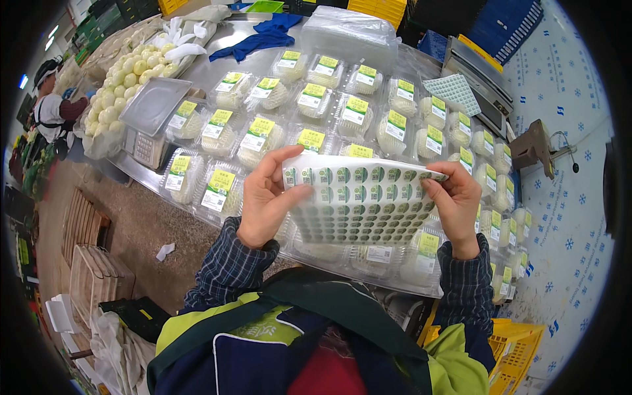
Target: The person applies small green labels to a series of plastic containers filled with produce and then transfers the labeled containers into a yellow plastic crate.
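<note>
Between my two hands a sheet of small round green-and-white stickers [359,200] is stretched, its lower part hanging toward me. My left hand [270,200] pinches the sheet's left edge with thumb and fingers. At its upper right corner, my right hand [454,197] grips it the same way. Under and around the sheet, several clear plastic clamshell boxes [260,140] stand in rows on the metal table [232,37]. Pale round produce in white foam netting fills them, and each visible lid bears a yellow-green and white label [218,190]. The sheet hides some boxes behind it.
A scale [143,148] and a heap of peeled onions [123,84] are at left, near another person [52,103]. Clear plastic packaging [348,37] and a blue cloth [261,37] lie at the back. Another sticker sheet [453,93] rests right; a yellow crate [516,353] stands below.
</note>
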`<state>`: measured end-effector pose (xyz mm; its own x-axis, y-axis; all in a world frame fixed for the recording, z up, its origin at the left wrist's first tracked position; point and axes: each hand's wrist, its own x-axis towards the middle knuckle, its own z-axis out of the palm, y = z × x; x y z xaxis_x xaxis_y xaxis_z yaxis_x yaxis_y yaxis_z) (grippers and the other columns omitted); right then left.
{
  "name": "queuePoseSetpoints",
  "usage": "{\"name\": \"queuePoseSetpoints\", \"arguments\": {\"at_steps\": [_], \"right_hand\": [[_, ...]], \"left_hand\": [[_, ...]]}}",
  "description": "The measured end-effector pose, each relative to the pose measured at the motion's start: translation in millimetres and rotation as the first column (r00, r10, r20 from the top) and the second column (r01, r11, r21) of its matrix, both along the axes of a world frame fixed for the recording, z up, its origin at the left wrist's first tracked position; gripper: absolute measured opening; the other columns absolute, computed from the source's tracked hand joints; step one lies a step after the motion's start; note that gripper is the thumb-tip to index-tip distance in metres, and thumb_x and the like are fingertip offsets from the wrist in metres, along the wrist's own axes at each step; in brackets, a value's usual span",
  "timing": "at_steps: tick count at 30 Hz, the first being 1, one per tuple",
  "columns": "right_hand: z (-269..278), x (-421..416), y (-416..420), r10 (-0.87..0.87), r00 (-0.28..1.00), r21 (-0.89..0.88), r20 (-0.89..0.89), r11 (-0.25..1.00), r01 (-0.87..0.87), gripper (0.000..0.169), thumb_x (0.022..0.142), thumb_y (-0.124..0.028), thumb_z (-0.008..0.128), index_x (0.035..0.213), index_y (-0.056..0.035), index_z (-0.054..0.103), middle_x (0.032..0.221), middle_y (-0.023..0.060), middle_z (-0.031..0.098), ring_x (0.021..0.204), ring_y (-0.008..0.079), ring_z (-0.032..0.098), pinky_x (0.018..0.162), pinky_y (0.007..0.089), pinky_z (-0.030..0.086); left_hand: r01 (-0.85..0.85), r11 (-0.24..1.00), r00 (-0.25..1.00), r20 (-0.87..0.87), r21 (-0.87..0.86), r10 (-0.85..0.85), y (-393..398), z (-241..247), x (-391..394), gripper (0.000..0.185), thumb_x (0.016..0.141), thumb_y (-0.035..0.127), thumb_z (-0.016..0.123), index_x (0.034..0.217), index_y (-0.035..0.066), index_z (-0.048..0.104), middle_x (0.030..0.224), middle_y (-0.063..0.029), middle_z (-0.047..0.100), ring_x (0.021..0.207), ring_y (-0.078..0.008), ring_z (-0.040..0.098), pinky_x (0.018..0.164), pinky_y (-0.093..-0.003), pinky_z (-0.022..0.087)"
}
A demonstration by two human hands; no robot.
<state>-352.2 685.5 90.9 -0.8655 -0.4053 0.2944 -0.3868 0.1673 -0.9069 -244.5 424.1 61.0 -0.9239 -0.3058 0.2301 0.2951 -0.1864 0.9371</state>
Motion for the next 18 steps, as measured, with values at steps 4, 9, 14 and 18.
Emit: {"name": "queuePoseSetpoints", "arguments": {"at_steps": [4, 9, 14, 18], "right_hand": [[2, -3, -1, -0.011, 1.0, -0.055, 0.004, 0.998, 0.011, 0.006, 0.083, 0.001, 0.061, 0.088, -0.0007, 0.058, 0.074, -0.002, 0.058, 0.065, 0.0025, 0.05, 0.056, 0.0163, 0.038], [-5, -26, -1, -0.04, 0.99, 0.136, -0.132, 0.989, 0.058, 0.008, 0.083, -0.009, 0.062, 0.085, -0.0015, 0.058, 0.065, -0.0009, 0.055, 0.058, 0.0065, 0.051, 0.052, 0.0222, 0.037], [14, -55, -3, 0.015, 0.814, 0.517, -0.581, 0.779, 0.355, 0.021, 0.077, -0.014, 0.065, 0.097, -0.0078, 0.06, 0.088, 0.0099, 0.059, 0.074, 0.0282, 0.057, 0.061, 0.0355, 0.044], [40, -39, -48, 0.146, 0.721, 0.346, -0.678, 0.928, 0.138, 0.027, 0.076, -0.008, 0.065, 0.103, -0.0052, 0.059, 0.095, 0.0101, 0.057, 0.082, 0.0259, 0.057, 0.069, 0.034, 0.046]], "left_hand": [[-0.004, 0.993, 0.998, 0.056, -0.116, 0.01, -9, 2, -2, 0.025, 0.077, -0.007, 0.062, 0.102, -0.004, 0.056, 0.09, -0.0053, 0.063, 0.08, -0.0075, 0.059, 0.067, -0.019, 0.046], [-0.11, 0.977, 0.986, 0.103, -0.182, 0.13, -5, -12, -25, 0.008, 0.081, 0.004, 0.063, 0.078, -0.003, 0.06, 0.064, 0.0037, 0.053, 0.058, -0.0014, 0.044, 0.05, -0.0191, 0.034], [-0.046, 0.975, 0.986, 0.145, -0.219, 0.079, -6, -38, -59, 0.02, 0.082, 0.012, 0.063, 0.069, -0.002, 0.058, 0.056, 0.0067, 0.045, 0.052, -0.0005, 0.034, 0.044, -0.021, 0.026], [-0.013, 0.988, 0.988, 0.147, -0.153, 0.035, 8, -35, -75, 0.02, 0.082, 0.012, 0.063, 0.068, -0.002, 0.058, 0.056, 0.0061, 0.047, 0.052, -0.0005, 0.036, 0.044, -0.0211, 0.027]]}}
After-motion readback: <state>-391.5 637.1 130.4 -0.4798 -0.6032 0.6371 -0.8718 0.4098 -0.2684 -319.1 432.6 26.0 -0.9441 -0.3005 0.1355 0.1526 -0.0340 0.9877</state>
